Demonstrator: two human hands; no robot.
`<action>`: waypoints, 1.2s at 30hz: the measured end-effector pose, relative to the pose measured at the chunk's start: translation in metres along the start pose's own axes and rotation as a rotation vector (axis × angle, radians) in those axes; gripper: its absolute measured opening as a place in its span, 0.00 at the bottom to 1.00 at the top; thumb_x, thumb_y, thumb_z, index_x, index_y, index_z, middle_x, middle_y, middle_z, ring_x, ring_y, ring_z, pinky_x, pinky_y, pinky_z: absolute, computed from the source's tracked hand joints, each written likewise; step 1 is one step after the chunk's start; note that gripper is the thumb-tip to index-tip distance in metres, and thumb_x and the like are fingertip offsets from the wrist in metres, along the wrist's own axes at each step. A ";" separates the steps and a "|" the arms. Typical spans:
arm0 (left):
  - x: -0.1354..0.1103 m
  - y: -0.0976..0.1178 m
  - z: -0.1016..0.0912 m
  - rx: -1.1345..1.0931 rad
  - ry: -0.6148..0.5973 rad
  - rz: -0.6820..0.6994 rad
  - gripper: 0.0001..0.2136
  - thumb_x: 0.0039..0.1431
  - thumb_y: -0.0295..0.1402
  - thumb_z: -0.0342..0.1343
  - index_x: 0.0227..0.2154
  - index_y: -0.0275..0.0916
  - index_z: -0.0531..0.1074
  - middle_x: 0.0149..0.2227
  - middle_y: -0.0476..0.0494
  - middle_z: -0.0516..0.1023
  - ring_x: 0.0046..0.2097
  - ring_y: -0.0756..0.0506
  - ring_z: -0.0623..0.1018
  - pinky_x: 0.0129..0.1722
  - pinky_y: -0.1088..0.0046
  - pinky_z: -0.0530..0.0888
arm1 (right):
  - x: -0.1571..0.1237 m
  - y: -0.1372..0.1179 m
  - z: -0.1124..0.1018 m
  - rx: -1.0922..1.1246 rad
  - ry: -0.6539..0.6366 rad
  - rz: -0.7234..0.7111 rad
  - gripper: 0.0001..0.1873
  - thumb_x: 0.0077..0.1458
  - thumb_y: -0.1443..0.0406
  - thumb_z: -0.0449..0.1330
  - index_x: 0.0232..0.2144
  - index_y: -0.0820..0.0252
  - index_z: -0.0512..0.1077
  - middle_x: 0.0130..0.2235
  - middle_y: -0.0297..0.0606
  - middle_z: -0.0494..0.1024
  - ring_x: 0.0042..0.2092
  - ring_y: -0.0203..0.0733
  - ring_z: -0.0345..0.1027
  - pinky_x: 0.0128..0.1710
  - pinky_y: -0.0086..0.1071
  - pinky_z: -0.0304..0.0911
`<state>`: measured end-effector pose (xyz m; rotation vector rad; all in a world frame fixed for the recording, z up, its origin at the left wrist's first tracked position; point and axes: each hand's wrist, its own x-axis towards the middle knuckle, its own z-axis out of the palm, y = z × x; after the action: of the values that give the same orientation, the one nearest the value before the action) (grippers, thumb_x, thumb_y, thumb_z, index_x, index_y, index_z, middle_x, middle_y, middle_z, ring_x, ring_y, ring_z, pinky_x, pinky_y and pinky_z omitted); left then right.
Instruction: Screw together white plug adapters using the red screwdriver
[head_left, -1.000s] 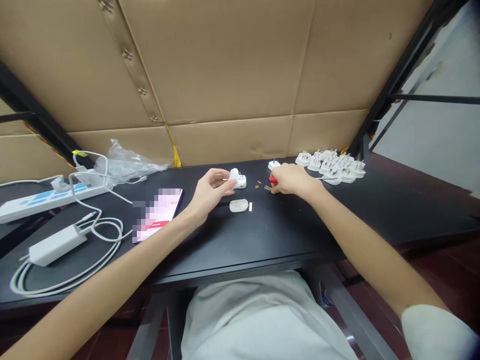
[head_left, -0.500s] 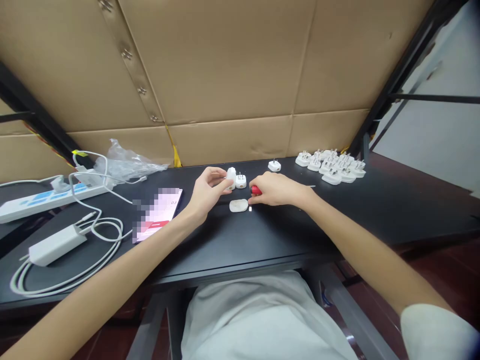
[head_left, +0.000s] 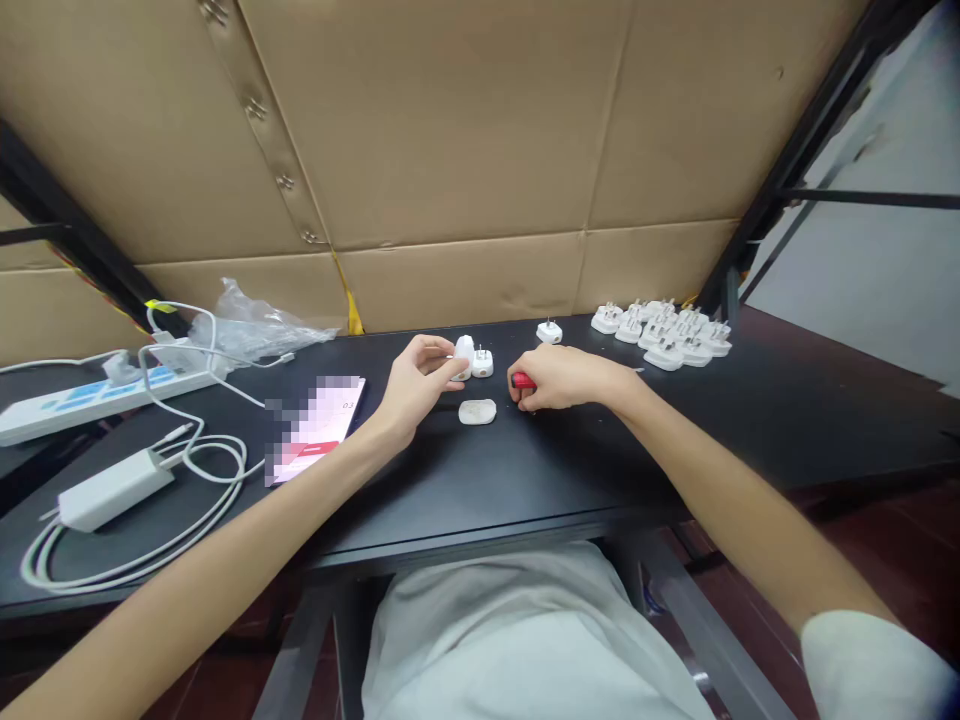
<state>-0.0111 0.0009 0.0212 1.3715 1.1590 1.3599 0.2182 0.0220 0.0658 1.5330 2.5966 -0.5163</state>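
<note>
My left hand (head_left: 418, 385) grips a white plug casing (head_left: 465, 352) between thumb and fingers, and a second white plug (head_left: 482, 363) stands just beside it with its metal pins up. My right hand (head_left: 566, 378) is shut around a red-handled screwdriver (head_left: 523, 380), with most of the tool hidden in my fingers. A white oval plug cover (head_left: 477, 411) lies on the table (head_left: 570, 450) between my hands, nearer me. Another white plug (head_left: 549, 332) stands just beyond my right hand.
Several white plugs (head_left: 660, 335) are grouped at the table's far right. To the left lie a pixelated phone (head_left: 315, 430), a white power strip (head_left: 90, 408), a charger with coiled cable (head_left: 112, 490) and a plastic bag (head_left: 255, 335). Cardboard lines the back.
My right hand has moved left from beside the plugs to near the oval cover, with the screwdriver in it. The small white piece next to the cover no longer shows.
</note>
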 end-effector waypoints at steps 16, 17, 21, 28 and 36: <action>-0.002 0.002 0.000 0.014 -0.006 -0.006 0.19 0.50 0.40 0.76 0.40 0.40 0.77 0.48 0.43 0.82 0.50 0.40 0.84 0.46 0.60 0.86 | 0.005 0.026 -0.010 -0.067 0.235 0.172 0.05 0.54 0.65 0.69 0.35 0.51 0.79 0.36 0.34 0.85 0.37 0.43 0.75 0.35 0.34 0.58; -0.002 0.002 0.000 0.013 -0.007 -0.006 0.19 0.50 0.40 0.76 0.40 0.40 0.77 0.48 0.43 0.82 0.50 0.40 0.84 0.46 0.60 0.86 | 0.005 0.026 -0.010 -0.075 0.232 0.172 0.05 0.55 0.65 0.69 0.35 0.51 0.79 0.37 0.34 0.85 0.37 0.43 0.76 0.36 0.34 0.58; -0.001 0.002 0.000 0.019 -0.006 -0.005 0.19 0.50 0.40 0.76 0.40 0.40 0.77 0.48 0.43 0.82 0.50 0.40 0.84 0.46 0.60 0.86 | 0.009 0.024 -0.006 -0.101 0.197 0.172 0.05 0.55 0.67 0.69 0.36 0.51 0.80 0.42 0.36 0.86 0.41 0.44 0.77 0.38 0.34 0.59; 0.000 0.000 -0.001 0.026 -0.017 0.002 0.20 0.49 0.41 0.76 0.41 0.40 0.77 0.48 0.42 0.82 0.52 0.39 0.84 0.47 0.60 0.87 | 0.015 0.028 0.000 -0.149 0.164 0.189 0.07 0.55 0.67 0.68 0.36 0.51 0.79 0.43 0.36 0.86 0.42 0.46 0.77 0.37 0.35 0.57; 0.002 0.003 -0.004 0.127 -0.054 0.019 0.24 0.54 0.39 0.70 0.55 0.46 0.81 0.46 0.45 0.81 0.49 0.41 0.85 0.47 0.62 0.86 | 0.016 0.025 0.002 -0.173 0.195 0.177 0.08 0.66 0.58 0.65 0.46 0.48 0.80 0.51 0.41 0.86 0.51 0.52 0.79 0.40 0.37 0.60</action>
<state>-0.0155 0.0019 0.0242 1.5039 1.2164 1.2734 0.2316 0.0456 0.0544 1.8103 2.5243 -0.1284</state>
